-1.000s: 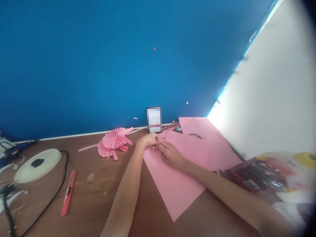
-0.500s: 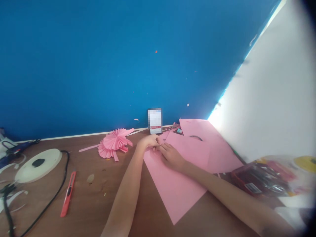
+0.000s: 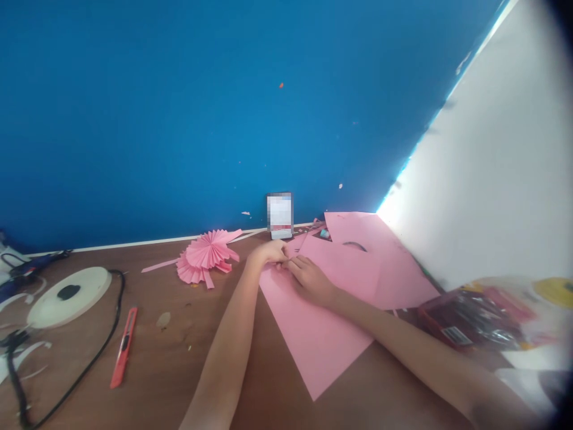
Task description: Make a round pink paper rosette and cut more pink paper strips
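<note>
A sheet of pink paper lies on the brown table, one corner pointing towards me. At its far left corner my left hand has its fingers curled in a pinch on the paper. My right hand rests on the same sheet, fingers bent and pressed together close to the left fingertips. What exactly sits between the fingertips is partly hidden. Left of my hands is a pleated pink paper rosette with loose strips sticking out.
More pink sheets lie to the right, and a phone leans against the blue wall. A red utility knife, a black cable and a cream round object are at left. Plastic packages stand at right.
The whole view has shifted slightly upward on the scene's objects. Both hands stay at the same corner of the paper, with hardly any visible finger movement.
</note>
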### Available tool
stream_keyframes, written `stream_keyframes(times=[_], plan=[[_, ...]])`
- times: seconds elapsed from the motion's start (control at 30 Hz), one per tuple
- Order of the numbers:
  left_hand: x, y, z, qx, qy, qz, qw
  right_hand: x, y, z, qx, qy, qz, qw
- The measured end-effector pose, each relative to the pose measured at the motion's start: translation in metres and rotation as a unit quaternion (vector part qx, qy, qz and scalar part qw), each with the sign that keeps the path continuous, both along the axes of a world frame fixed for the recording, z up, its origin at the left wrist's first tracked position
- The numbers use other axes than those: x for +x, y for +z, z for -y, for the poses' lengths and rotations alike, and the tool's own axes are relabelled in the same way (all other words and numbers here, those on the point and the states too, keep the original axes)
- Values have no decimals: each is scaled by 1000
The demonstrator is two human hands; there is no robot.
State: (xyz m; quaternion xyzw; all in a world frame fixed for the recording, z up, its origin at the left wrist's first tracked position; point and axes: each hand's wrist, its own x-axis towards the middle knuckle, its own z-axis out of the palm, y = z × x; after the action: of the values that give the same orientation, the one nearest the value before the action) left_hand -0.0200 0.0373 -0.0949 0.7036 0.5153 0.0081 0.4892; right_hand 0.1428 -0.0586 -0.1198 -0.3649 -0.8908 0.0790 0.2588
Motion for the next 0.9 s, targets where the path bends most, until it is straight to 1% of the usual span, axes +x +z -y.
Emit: stream_keyframes(times=[0.1,0.17,0.23,0.3,0.37,0.47,0.53,0.7,0.9], plan=[[1,-1,0,2,-6,10,1000,2,-1,-3,-31,-15,-57,998],[0,1,0,-13,-14,26,999,3,-2,-7,-60,-35,-107,992],[-1,6,2,-37,-34,32,998,5,-4,-10,-90,-50,-147,984],[-3,13,3,-60,-62,18,996,6,-5,-11,-111,-48,-164,979],[-7,20,5,-75,-79,-12,994,6,-4,-11,-110,-38,-158,981],[-12,29,6,-95,-69,-32,993,5,0,-8,-84,-32,-116,989],[-14,32,7,-100,-65,-36,992,4,3,-6,-72,-34,-84,993],[-15,27,5,-100,-60,-31,993,5,6,-4,-58,-40,-42,997],[-16,19,2,-96,-52,-26,994,2,3,-3,-27,-40,-29,998]])
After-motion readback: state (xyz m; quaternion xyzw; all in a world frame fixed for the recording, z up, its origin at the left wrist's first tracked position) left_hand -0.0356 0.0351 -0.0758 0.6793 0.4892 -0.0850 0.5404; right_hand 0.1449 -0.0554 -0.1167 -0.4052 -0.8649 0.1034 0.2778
